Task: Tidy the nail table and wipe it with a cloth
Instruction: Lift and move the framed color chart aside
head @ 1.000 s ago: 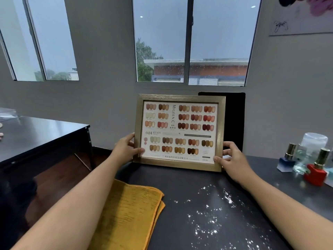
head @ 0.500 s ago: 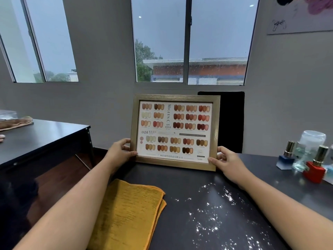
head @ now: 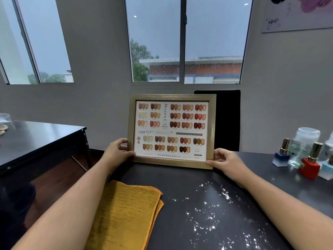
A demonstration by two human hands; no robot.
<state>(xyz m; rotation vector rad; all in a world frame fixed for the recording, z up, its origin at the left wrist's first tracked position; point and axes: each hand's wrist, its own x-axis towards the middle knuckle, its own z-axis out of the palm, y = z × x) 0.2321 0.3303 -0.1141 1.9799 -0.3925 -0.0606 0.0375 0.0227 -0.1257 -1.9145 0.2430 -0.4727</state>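
A gold-framed nail colour chart [head: 172,130] stands upright at the far side of the dark nail table [head: 180,179]. My left hand [head: 117,150] grips its lower left edge, and my right hand [head: 225,162] pinches its lower right corner. A folded mustard-yellow cloth [head: 124,215] lies on the table near my left forearm. White powder [head: 212,213] is scattered over the table to the right of the cloth.
Nail polish bottles, one blue [head: 282,154] and one red [head: 310,164], stand at the right with a clear jar [head: 304,141]. A black chair back [head: 228,120] is behind the frame. A second dark table [head: 36,138] sits to the left across a gap.
The frame has shifted slightly left and turned more squarely upright. My right hand's grip moved to the frame's lower right corner.
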